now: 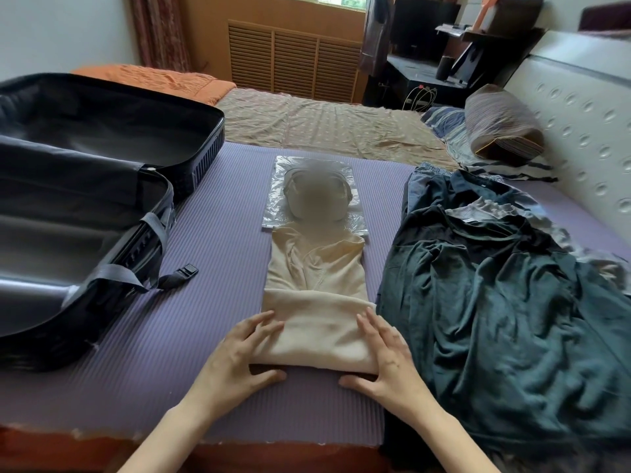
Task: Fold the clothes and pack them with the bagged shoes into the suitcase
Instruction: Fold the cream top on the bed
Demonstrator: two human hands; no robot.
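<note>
While left hand (239, 349) and right hand (386, 361) press flat, the cream garment (317, 336) lies between them.

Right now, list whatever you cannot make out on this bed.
Head view throughout.
Bagged shoes: a blur patch covers them; style unreadable.
Suitcase: the left edge cuts it off; its far-left interior is unseen.
Dark green clothes pile: heaped, and cut by the right edge; piece count unclear.
Cream garment: folded over itself, its near corners under the left hand and right hand; garment type unclear.
</note>
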